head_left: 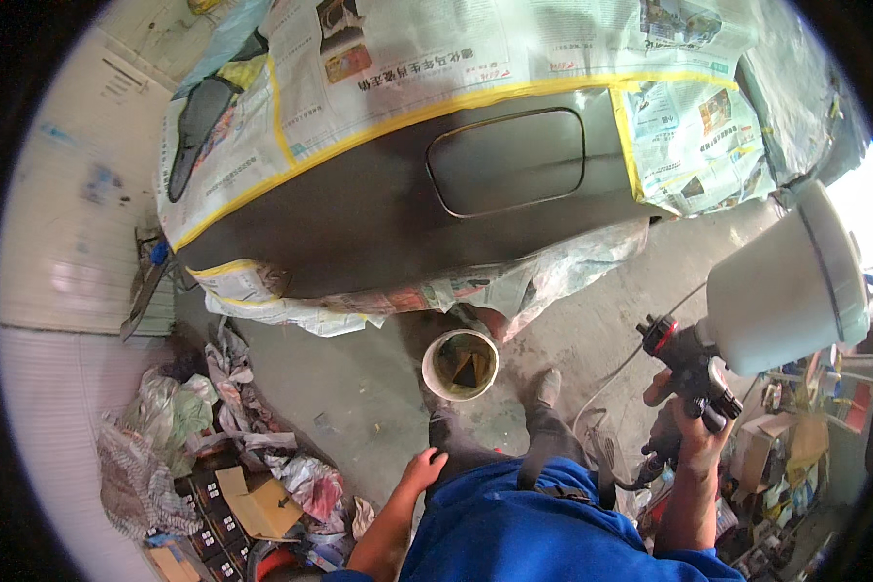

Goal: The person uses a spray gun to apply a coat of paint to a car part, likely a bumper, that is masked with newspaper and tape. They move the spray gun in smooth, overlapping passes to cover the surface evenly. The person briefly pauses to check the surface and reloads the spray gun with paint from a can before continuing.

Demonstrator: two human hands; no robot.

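My right hand (694, 417) grips a black spray gun (689, 359) with a large translucent white cup (784, 283) on top, held out at the right; a hose hangs from it. My left hand (427, 470) hangs by my left thigh, empty, fingers slightly curled and apart. Ahead is a dark grey car body panel (349, 213) with a fuel flap (504, 160), bordered by yellow tape (407, 109) and masked with newspaper (475, 39). A white bucket (461, 388) containing something dark stands on the floor between the panel and my feet.
A pale wall (73, 233) runs along the left. Crumpled plastic and paper (160, 432), flattened cardboard (257, 504) and black boxes lie at the lower left. Cluttered boxes and items (786, 446) fill the lower right. The grey concrete floor (330, 388) shows around my feet.
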